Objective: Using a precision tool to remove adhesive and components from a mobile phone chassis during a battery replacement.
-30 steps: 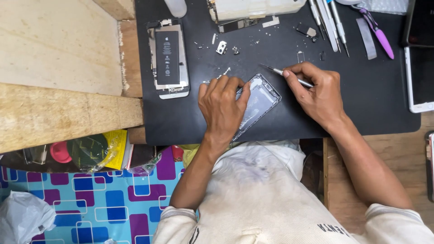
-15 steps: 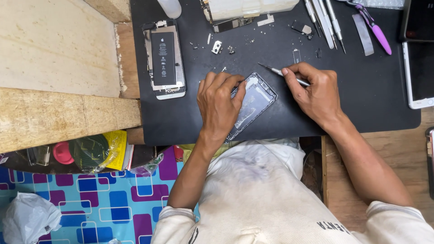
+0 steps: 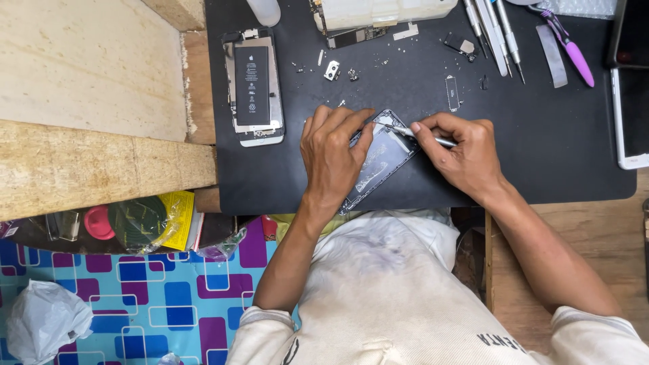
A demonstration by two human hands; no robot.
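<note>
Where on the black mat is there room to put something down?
The black mat is bare right of the right hand, up to the white-edged phone. Another bare strip lies below the opened phone, left of the left hand. The top edge is crowded with screwdrivers, small parts and screws.

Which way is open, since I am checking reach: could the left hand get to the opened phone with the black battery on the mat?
Probably yes. The left hand rests on the phone housing, and the opened phone lies just beside it on the black mat with nothing between.
</note>
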